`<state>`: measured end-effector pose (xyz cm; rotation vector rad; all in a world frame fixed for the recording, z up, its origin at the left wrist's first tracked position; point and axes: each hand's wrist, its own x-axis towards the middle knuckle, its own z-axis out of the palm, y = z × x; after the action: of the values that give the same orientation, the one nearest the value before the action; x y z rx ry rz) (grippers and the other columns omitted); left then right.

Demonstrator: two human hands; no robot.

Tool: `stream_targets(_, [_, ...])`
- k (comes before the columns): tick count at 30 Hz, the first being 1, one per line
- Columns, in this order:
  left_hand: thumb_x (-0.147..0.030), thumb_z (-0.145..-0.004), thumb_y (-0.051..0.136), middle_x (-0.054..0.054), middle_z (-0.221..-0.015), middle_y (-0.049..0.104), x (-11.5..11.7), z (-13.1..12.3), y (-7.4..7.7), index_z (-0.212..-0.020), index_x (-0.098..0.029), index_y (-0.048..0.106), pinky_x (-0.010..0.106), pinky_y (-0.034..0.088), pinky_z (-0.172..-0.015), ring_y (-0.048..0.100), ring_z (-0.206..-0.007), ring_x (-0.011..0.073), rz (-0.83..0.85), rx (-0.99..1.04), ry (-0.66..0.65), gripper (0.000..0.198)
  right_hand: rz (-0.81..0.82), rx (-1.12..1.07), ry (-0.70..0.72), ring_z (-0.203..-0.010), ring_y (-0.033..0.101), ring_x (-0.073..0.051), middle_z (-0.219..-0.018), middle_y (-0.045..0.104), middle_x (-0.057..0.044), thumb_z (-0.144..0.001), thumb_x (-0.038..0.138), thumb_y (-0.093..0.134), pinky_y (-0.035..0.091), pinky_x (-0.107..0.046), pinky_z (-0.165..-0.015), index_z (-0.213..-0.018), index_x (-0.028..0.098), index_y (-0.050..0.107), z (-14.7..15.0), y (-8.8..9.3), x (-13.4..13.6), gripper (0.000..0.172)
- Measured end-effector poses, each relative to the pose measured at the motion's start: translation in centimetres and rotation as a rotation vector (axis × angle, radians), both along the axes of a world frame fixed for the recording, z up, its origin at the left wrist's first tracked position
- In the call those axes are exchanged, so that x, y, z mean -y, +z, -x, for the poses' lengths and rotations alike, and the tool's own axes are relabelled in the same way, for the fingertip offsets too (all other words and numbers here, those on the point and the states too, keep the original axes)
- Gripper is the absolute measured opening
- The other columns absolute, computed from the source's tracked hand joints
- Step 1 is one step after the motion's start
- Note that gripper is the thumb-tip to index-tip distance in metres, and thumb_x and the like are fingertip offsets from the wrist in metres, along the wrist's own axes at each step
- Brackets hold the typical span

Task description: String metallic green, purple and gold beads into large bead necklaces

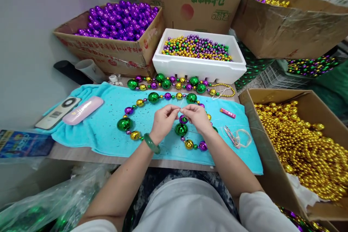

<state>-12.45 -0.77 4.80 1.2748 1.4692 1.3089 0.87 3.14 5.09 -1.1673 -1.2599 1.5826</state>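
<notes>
My left hand [164, 120], with a green bangle [151, 143] on its wrist, and my right hand [197, 116] meet fingertip to fingertip above the towel. Both pinch a thin clear thread [182, 102], of which only a short piece shows. Around and below them lies a strand of large beads in green [124, 124], gold [135, 135] and purple [202, 145], with small beads between. My right hand and forearm hide part of it. Behind it lies a second bead strand [166, 83], ending in a loop of small gold beads [230, 90].
On the blue towel [92, 134] are a pink case [83, 110], a pink lighter-like stick [227, 112] and thread snips [231, 137] with cord. A white foam box [199, 69] of small beads stands behind. Boxes of purple balls [119, 21] and gold bead strands [304, 152] flank the table.
</notes>
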Motion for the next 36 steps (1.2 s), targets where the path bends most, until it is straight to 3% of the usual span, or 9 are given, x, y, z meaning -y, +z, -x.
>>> stream_targets(5, [-0.03,-0.083,0.055,-0.002,-0.059,0.062,-0.1,0.0,-0.4,-0.083,-0.019,0.069,0.024,0.044,-0.061,0.058,-0.057,0.0122,-0.051,-0.256,0.001,0.018,-0.086,0.058,-0.038,-0.045,0.036,-0.006,-0.048,0.048,0.005,-0.055,0.046,0.078,0.026,-0.023,-0.043,-0.061,0.016,0.064,-0.8,-0.1,-0.6,0.034])
stream_targets(10, [-0.028,-0.086,0.051,0.0,-0.064,0.065,-0.1,-0.3,-0.5,-0.086,-0.019,0.07,0.025,0.042,-0.061,0.058,-0.06,0.0132,-0.102,-0.416,-0.039,0.02,-0.03,0.046,-0.039,-0.043,0.035,-0.006,-0.046,0.048,0.005,-0.054,0.047,0.078,0.024,-0.023,-0.042,-0.063,0.016,0.066,-1.3,-0.3,-1.0,0.034])
stream_targets(17, [-0.027,-0.086,0.052,0.003,-0.075,0.071,-0.1,-1.1,-0.7,-0.088,-0.021,0.071,0.028,0.044,-0.068,0.063,-0.071,0.0167,-0.119,-0.511,-0.091,0.02,-0.001,0.028,-0.085,-0.042,0.033,-0.006,-0.046,0.045,0.007,-0.055,0.041,0.076,0.023,-0.023,-0.041,-0.063,0.017,0.062,-1.5,-0.7,-0.7,0.029])
stream_targets(21, [-0.027,-0.08,0.059,0.003,-0.078,0.073,-0.4,-1.0,-1.1,-0.079,-0.022,0.071,0.031,0.047,-0.074,0.063,-0.077,0.0185,-0.04,-0.385,-0.053,0.014,-0.035,0.025,-0.173,-0.042,0.032,-0.006,-0.046,0.044,0.007,-0.057,0.039,0.072,0.022,-0.023,-0.041,-0.063,0.018,0.061,-2.0,-0.5,-0.9,0.025])
stream_targets(25, [-0.034,-0.071,0.067,0.002,-0.066,0.068,-0.8,-0.4,-1.6,-0.074,-0.017,0.069,0.029,0.049,-0.07,0.063,-0.068,0.0162,0.128,0.045,-0.054,0.017,-0.025,0.016,-0.254,-0.041,0.032,-0.006,-0.046,0.044,0.007,-0.057,0.041,0.073,0.023,-0.023,-0.041,-0.064,0.017,0.06,-3.0,-0.3,-1.5,0.028])
stream_targets(28, [-0.037,-0.064,0.072,0.001,-0.061,0.064,-1.2,-0.1,-1.9,-0.071,-0.015,0.066,0.026,0.049,-0.064,0.061,-0.061,0.0131,0.177,0.289,0.042,0.025,-0.028,0.036,-0.284,-0.042,0.033,-0.007,-0.047,0.045,0.006,-0.058,0.039,0.073,0.025,-0.023,-0.042,-0.064,0.018,0.059,-3.8,-0.4,-1.5,0.026])
stream_targets(32, [-0.038,-0.06,0.074,-0.001,-0.06,0.061,-1.3,-0.5,-1.6,-0.072,-0.014,0.065,0.023,0.047,-0.051,0.052,-0.047,0.008,0.218,0.321,0.105,0.028,-0.243,0.128,-0.118,-0.054,0.048,-0.011,-0.057,0.055,0.002,-0.067,0.035,0.068,0.038,-0.025,-0.053,-0.067,0.019,0.062,-4.0,-0.5,-0.6,0.017])
stream_targets(34, [-0.037,-0.061,0.073,-0.001,-0.061,0.061,-1.2,-0.8,-0.9,-0.073,-0.014,0.067,0.023,0.048,-0.049,0.051,-0.046,0.0072,0.214,0.265,0.065,0.027,-0.423,0.181,-0.007,-0.074,0.059,-0.016,-0.08,0.067,-0.004,-0.072,0.033,0.065,0.044,-0.028,-0.064,-0.068,0.02,0.063,-3.8,-0.3,-0.3,0.014])
stream_targets(36, [-0.037,-0.063,0.072,0.0,-0.061,0.062,-1.0,-1.1,-0.1,-0.075,-0.014,0.069,0.023,0.048,-0.048,0.053,-0.046,0.0078,0.215,0.222,0.001,0.026,-0.545,0.217,0.094,-0.098,0.059,-0.02,-0.109,0.066,-0.008,-0.077,0.03,0.061,0.045,-0.03,-0.071,-0.072,0.02,0.063,-3.5,-0.1,-0.3,0.012])
